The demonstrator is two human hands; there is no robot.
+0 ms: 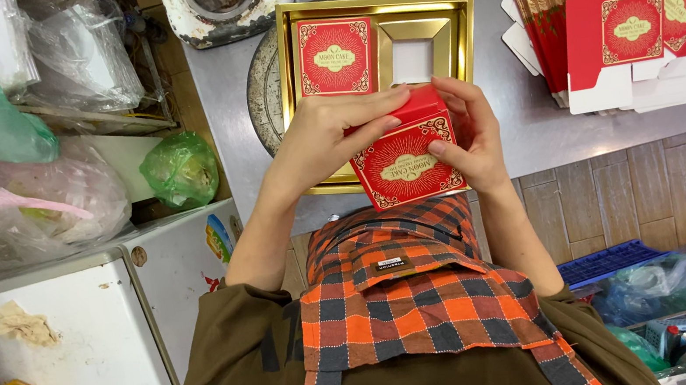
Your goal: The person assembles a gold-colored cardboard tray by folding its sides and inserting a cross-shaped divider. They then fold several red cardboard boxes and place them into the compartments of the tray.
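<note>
Hands meet over the near edge of the desk (548, 139), both wrapped round a small red box (405, 158) with gold trim. The left hand (327, 137) comes in from the near left, forearm angled up from the elbow, wrist bent so the palm lies over the box's far left corner; its fingers (376, 109) are pressed together and laid flat across the top edge, thumb tucked along the left side. The right hand (468, 136) rises from the near right, forearm almost straight, and cups the box's right side; its fingers (449, 90) curl over the far corner while the thumb (443, 148) presses on the patterned face. The box sits tilted, its printed face turned up toward the person, held clear of the desk just above the chest of a checked apron (410, 298).

Just beyond the hands lies a gold tray (461, 18) with square wells: a second red box (334, 57) fills the far left well, and the well to its right (415, 55) shows a white bottom. Far right on the desk, a stack of flat red cartons (629, 14) fans out. To the left, off the desk, stand a white cabinet (108, 356) and crumpled plastic bags (35, 198), one green (179, 168).
</note>
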